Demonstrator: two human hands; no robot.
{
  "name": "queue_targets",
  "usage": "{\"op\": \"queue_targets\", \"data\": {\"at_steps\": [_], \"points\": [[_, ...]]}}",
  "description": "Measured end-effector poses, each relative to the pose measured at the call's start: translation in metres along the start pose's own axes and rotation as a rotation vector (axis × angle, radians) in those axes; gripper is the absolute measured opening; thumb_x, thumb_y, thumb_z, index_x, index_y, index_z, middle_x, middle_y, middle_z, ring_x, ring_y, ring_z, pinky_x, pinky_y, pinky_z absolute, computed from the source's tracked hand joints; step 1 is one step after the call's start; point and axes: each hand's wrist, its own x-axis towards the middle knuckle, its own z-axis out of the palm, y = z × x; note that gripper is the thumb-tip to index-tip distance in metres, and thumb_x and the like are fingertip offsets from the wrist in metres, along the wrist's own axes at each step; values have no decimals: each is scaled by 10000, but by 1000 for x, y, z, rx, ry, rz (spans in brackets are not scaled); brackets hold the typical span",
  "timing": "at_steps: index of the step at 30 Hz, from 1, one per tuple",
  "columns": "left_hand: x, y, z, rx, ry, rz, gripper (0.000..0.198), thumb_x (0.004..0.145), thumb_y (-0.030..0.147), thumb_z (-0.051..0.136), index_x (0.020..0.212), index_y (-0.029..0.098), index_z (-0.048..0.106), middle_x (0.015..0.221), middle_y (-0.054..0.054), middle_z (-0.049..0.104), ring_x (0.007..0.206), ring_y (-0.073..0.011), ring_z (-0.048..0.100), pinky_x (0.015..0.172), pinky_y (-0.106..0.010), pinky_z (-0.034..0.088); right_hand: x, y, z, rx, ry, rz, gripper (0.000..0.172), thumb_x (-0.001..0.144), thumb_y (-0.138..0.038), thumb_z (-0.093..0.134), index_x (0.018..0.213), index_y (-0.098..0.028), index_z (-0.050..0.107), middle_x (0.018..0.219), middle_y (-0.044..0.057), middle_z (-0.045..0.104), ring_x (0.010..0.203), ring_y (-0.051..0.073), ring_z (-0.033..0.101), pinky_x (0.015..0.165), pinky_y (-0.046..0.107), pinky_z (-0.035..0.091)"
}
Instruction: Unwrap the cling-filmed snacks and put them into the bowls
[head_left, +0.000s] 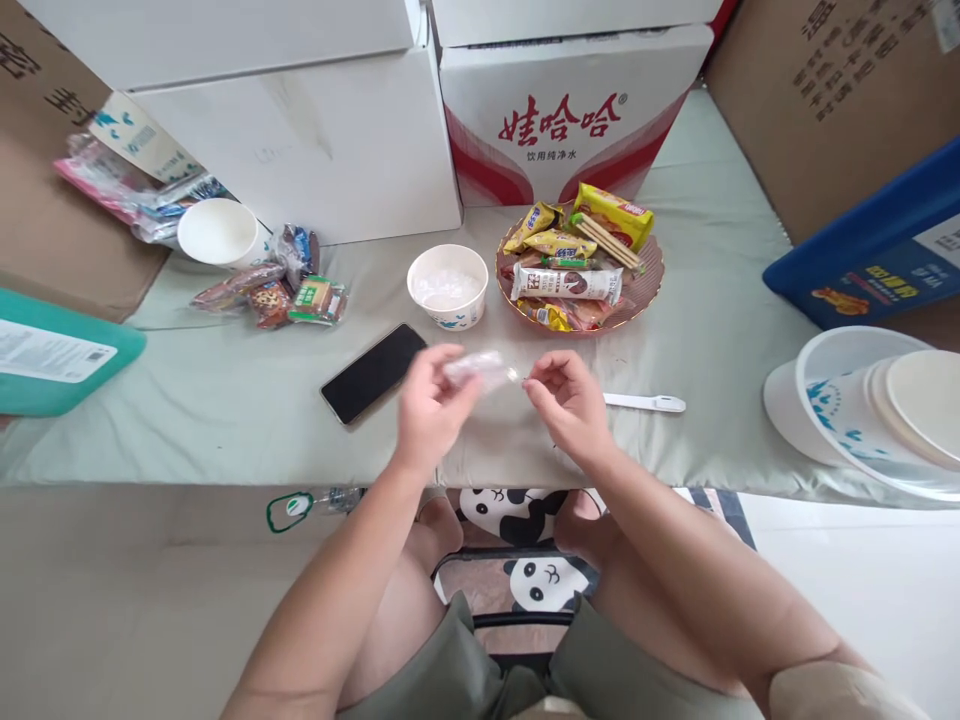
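Observation:
My left hand point(433, 405) holds a small clear plastic packet point(480, 370) between thumb and fingers, blurred by motion. Close to the packet's right end, my right hand point(568, 400) has its thumb and fingertips pinched; what they grip is too small to make out. A black phone point(373, 373) lies just left of my left hand. Beyond the hands stands a paper bowl point(448, 287) with clear plastic in it. The pink glass dish point(651, 285) to its right carries wrapped snacks and several thin sticks. A white-handled tool point(645, 402) lies partly behind my right hand.
Wrapped snacks point(319, 300) and a paper cup point(219, 233) are at the left. White boxes point(300, 150) line the back. A plastic tub point(780, 395) with paper bowls stands at the right, near a blue package point(870, 255). A green container point(67, 350) is at the left edge.

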Motion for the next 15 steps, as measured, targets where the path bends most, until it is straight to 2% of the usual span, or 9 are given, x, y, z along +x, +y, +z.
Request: {"op": "queue_targets", "data": {"at_steps": [2, 4, 5, 6, 8, 9, 11, 13, 15], "points": [[16, 11, -13, 98, 308, 184, 394, 741, 325, 836, 1038, 255, 587, 939, -11, 710, 832, -164, 718, 735, -313, 602, -3, -2, -4, -85, 37, -81, 93, 867, -295, 621, 928, -239, 580, 816, -11, 652, 718, 129, 628, 702, 286, 511], [39, 25, -24, 198, 447, 360, 210, 816, 281, 758, 910, 277, 569, 932, -6, 696, 918, -187, 716, 854, -398, 607, -6, -4, -8, -169, 25, -146, 33, 873, -259, 584, 898, -238, 580, 763, -22, 640, 665, 124, 600, 679, 286, 497], [52, 32, -27, 288, 445, 448, 175, 821, 253, 733, 850, 277, 562, 938, -10, 682, 969, -204, 708, 883, -424, 596, -7, -5, -9, -199, 12, -169, 24, 872, -251, 574, 891, -239, 580, 741, -26, 634, 643, 124, 587, 664, 285, 492], [67, 38, -28, 404, 493, 555, 180, 786, 231, 725, 768, 273, 550, 882, -20, 642, 940, -219, 684, 834, -428, 583, -7, -5, -10, -222, 1, -185, 26, 871, -248, 564, 889, -239, 580, 728, -27, 630, 631, 125, 580, 652, 285, 488], [97, 49, -24, 657, 364, 529, 170, 779, 149, 676, 726, 283, 585, 841, -37, 636, 894, -227, 656, 848, -438, 551, -5, -6, -10, -254, -12, -203, 39, 874, -252, 547, 894, -238, 578, 722, -25, 629, 629, 129, 579, 641, 285, 484], [111, 52, -21, 752, 253, 485, 165, 784, 129, 652, 747, 286, 618, 884, -44, 673, 922, -235, 661, 887, -445, 539, -3, -6, -10, -265, -13, -210, 44, 875, -254, 539, 894, -237, 575, 727, -22, 630, 632, 130, 579, 638, 286, 482], [131, 55, -13, 967, -14, 327, 142, 821, 168, 643, 856, 287, 712, 1010, -64, 735, 1104, -297, 660, 1000, -497, 495, 2, -6, -10, -283, 3, -233, 49, 875, -257, 526, 889, -235, 568, 739, -17, 632, 636, 132, 575, 633, 288, 480], [139, 54, -10, 1090, -256, 149, 205, 845, 229, 634, 975, 299, 775, 1154, -73, 756, 1253, -363, 628, 1089, -569, 444, 9, -4, -13, -296, 44, -275, 50, 876, -249, 521, 886, -234, 567, 743, -14, 628, 637, 135, 568, 633, 291, 480], [138, 49, -13, 1125, -389, 74, 285, 878, 313, 607, 1089, 342, 795, 1385, -62, 689, 1431, -407, 515, 1174, -633, 372, 15, -2, -20, -321, 110, -325, 52, 880, -236, 523, 892, -232, 573, 757, -9, 625, 642, 139, 561, 638, 298, 482]]}}
